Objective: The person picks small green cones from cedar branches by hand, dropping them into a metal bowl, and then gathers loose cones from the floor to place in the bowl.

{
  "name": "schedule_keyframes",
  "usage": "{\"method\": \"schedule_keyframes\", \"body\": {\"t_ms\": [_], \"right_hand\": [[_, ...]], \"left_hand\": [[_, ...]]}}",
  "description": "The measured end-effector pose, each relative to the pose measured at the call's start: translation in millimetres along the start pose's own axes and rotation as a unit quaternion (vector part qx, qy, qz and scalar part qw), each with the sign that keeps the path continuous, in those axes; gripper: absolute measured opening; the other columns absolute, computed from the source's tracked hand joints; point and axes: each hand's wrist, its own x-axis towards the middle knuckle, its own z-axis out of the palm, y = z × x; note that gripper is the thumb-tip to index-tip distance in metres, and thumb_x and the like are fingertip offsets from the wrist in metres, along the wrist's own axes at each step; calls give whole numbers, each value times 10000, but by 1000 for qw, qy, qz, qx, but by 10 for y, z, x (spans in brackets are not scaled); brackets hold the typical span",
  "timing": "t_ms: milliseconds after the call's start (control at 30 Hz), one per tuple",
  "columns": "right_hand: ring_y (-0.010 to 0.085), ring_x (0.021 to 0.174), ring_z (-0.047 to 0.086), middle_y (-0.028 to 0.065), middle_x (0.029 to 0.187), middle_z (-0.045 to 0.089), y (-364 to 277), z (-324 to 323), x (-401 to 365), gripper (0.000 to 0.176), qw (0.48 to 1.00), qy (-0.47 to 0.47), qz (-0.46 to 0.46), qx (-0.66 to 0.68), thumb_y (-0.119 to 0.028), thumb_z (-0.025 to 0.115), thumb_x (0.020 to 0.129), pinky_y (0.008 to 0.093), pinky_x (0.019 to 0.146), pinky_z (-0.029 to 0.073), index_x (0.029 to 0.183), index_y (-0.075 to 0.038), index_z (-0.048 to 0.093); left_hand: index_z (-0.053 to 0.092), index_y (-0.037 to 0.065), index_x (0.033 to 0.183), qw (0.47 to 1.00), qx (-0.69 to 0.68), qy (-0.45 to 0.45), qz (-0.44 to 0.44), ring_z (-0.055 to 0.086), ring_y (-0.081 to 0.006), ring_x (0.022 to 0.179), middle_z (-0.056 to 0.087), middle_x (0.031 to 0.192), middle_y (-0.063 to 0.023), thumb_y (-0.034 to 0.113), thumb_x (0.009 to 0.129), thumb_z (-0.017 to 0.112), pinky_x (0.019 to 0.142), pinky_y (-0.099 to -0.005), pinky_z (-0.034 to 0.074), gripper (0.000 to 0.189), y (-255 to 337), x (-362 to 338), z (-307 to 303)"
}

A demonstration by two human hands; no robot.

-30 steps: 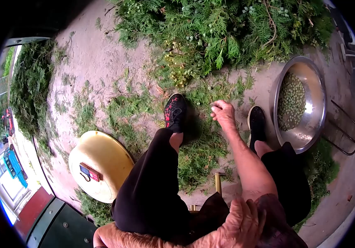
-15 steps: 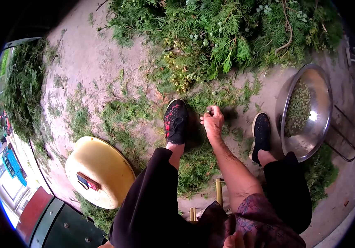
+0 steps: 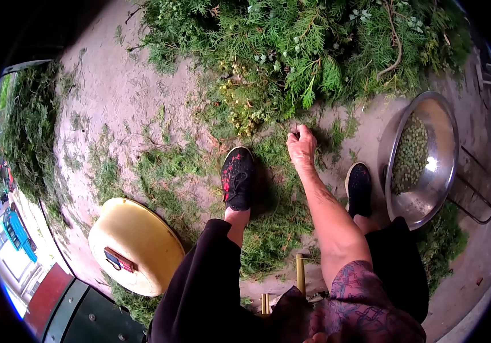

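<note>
My right hand reaches forward over the littered ground, just short of the big heap of cypress branches. Its fingers are curled together in a pinch; whatever they hold is too small to make out. Only a sliver of my left hand shows at the bottom edge, beside the patterned sleeve, and its fingers are mostly hidden. Yellowish cones cluster on the near side of the heap. To the right, a tilted metal bowl contains many small green cones.
An upturned yellow basin at left carries a red phone. My black shoes stand on either side of my right arm. Loose sprigs litter the concrete. A bent metal rod frame is by the bowl.
My right hand has moved forward and slightly right, closer to the branch heap. The small green piece seen at its fingertips before is not discernible now. My left hand has slipped mostly out of view.
</note>
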Motion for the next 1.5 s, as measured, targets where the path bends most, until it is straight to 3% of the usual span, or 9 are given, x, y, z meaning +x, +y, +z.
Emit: {"method": "schedule_keyframes", "body": {"t_ms": [33,367,467,500,633,967,1167,1367,1500], "right_hand": [[355,780,576,163,779,611,-8,47,74,164,991,-12,46,123,-68,586,729,375,719,464,888,-36,559],[400,777,534,223,851,529,-197,363,185,218,987,102,-100,-79,-31,545,707,433,687,478,920,14,531],[252,620,595,123,702,592,-80,135,131,156,980,-69,97,158,-58,618,722,316,553,486,846,12,554],[136,600,591,66,728,600,-263,-136,61,92,899,-111,227,358,-46,601,773,237,486,466,846,-8,562],[117,605,590,38,750,587,-239,-583,-90,95,809,-82,253,524,-5,563,806,214,469,454,899,-16,549],[166,660,582,79,794,597,-527,-1642,-249,150,711,-116,143,678,5,553,822,254,516,440,967,-26,542],[169,660,602,139,905,606,-1390,-2170,-754,171,641,-163,46,749,27,562,812,246,496,447,973,-25,537],[186,681,614,173,965,593,-1756,-2516,-1185,185,694,-164,-74,698,49,608,766,229,490,487,933,15,537],[168,657,594,154,941,596,-1831,-2744,-1361,178,670,-169,-26,722,12,594,794,218,488,464,961,-1,536]], "left_hand": [[554,-25,1063,1000,-1,0,-4,572,-347,831,582,911,-191,191,771,459,750,-472,454,376,-9,5,1],[557,-21,1043,1000,9,-2,-12,565,-306,773,573,862,-162,177,749,500,697,-428,451,359,-102,55,-6],[558,-19,1037,1000,7,-4,-19,563,-293,756,571,847,-154,173,742,513,681,-415,450,355,-103,55,-7],[558,-19,1035,1000,8,-4,-22,562,-289,750,570,842,-151,172,740,517,676,-410,450,354,-98,59,-4],[559,-17,1027,999,15,-2,-31,560,-273,727,567,822,-139,167,731,533,655,-393,448,349,-72,80,-2],[563,-12,1007,993,59,9,-106,552,-231,669,558,772,-110,153,709,575,602,-348,445,341,28,148,-120],[553,-17,1015,949,17,73,-307,574,-217,622,578,743,-92,161,694,648,566,-335,463,379,-3,221,-127],[516,30,898,939,16,168,-299,551,-263,552,529,623,-83,217,712,680,488,-349,428,311,-87,276,-109],[479,33,720,944,-7,193,-266,559,-288,565,533,608,-96,104,732,627,505,-365,439,164,-47,293,-56]]}}
